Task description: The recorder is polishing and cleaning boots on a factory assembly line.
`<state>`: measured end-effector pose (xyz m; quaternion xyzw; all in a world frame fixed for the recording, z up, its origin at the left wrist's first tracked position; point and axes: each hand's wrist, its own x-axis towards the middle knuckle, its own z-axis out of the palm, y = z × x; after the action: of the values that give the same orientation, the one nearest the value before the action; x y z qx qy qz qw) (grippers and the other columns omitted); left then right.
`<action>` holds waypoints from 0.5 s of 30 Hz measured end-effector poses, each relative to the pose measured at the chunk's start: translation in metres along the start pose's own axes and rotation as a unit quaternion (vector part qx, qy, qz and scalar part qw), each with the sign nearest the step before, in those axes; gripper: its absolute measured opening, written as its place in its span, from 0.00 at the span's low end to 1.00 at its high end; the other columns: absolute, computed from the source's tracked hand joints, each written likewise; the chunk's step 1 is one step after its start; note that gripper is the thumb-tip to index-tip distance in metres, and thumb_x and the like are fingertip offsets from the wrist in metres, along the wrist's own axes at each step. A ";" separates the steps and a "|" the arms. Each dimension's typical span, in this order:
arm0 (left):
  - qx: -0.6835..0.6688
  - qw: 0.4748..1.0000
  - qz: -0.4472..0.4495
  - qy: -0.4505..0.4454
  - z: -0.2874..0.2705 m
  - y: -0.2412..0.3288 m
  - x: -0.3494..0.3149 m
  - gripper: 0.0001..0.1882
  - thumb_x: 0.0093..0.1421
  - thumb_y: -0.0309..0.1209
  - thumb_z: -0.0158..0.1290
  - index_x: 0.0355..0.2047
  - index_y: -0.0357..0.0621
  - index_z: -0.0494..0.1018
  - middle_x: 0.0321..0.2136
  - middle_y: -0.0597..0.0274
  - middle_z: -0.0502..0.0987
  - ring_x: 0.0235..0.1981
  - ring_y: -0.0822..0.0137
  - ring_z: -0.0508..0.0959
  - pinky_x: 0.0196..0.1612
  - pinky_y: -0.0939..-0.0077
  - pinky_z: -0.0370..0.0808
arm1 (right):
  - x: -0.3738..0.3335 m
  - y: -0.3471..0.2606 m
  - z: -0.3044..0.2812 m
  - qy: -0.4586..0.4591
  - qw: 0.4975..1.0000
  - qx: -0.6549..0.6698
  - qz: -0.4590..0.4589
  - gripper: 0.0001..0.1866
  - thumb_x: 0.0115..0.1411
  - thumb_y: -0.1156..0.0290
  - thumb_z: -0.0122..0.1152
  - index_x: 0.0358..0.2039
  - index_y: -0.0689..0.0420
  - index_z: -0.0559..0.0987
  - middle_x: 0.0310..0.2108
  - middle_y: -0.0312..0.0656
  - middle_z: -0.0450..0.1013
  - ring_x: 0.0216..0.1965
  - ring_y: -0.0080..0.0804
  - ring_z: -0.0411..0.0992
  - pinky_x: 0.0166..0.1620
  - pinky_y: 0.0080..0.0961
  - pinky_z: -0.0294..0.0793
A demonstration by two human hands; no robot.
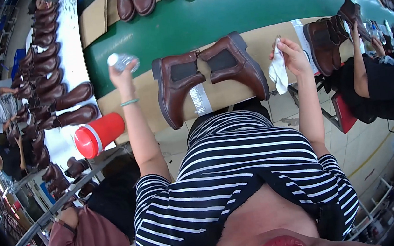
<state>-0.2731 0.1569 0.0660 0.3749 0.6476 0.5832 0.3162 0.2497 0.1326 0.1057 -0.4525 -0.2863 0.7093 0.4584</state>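
My left hand [123, 80] is closed around a small clear bottle [128, 63] with a white cap, raised over the left part of the bench. In my right hand [294, 56] a white cloth [277, 75] is pinched between the fingers and hangs down. Between my hands, a pair of brown ankle boots with dark elastic side panels lies on cardboard [148, 99]. The left boot [174, 96] and the right boot [244, 71] lie on their sides, tops facing each other and soles outward. Neither hand touches them.
A red jug [101, 134] with a white band stands left of my left forearm. More brown boots [137, 1] line the far side of the green bench [167, 31]. Rows of boots fill the white table [71, 45] at left. At right, a co-worker [377, 83] handles a boot [352, 13].
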 end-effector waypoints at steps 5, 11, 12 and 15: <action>0.049 0.988 -0.058 0.132 -0.097 -0.086 -0.018 0.30 0.40 0.18 0.67 0.45 0.40 0.69 0.40 0.60 0.76 0.41 0.64 0.76 0.46 0.69 0.73 | 0.000 0.013 0.007 0.015 0.998 -0.004 0.055 0.06 0.59 0.73 0.61 0.36 0.59 0.76 0.25 0.35 0.72 0.21 0.24 0.72 0.25 0.18 0.72; 0.086 0.944 -0.095 0.305 -0.095 -0.112 -0.072 0.35 0.42 0.22 0.69 0.49 0.36 0.63 0.50 0.53 0.69 0.51 0.61 0.70 0.53 0.69 0.68 | 0.011 0.013 0.058 -0.002 0.972 -0.217 0.095 0.08 0.57 0.73 0.63 0.36 0.62 0.76 0.25 0.33 0.74 0.23 0.16 0.70 0.26 0.13 0.68; 0.226 0.915 -0.162 0.293 -0.079 -0.081 -0.082 0.31 0.47 0.23 0.65 0.50 0.35 0.62 0.51 0.51 0.66 0.52 0.61 0.68 0.54 0.70 0.66 | 0.008 0.016 0.064 0.017 0.969 -0.237 0.061 0.09 0.57 0.73 0.64 0.36 0.63 0.76 0.26 0.33 0.74 0.24 0.15 0.69 0.27 0.13 0.67; 0.090 0.977 0.043 0.189 -0.007 -0.005 -0.139 0.15 0.58 0.22 0.53 0.46 0.36 0.66 0.42 0.57 0.71 0.44 0.66 0.71 0.51 0.73 0.68 | 0.010 0.026 0.061 0.019 0.957 -0.285 0.050 0.08 0.57 0.73 0.63 0.35 0.62 0.76 0.25 0.33 0.74 0.24 0.16 0.69 0.27 0.13 0.66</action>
<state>-0.2074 0.0340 0.0578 0.3123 0.7285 0.5963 0.1275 0.1830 0.1313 0.1065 -0.5917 -0.4447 0.6114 0.2798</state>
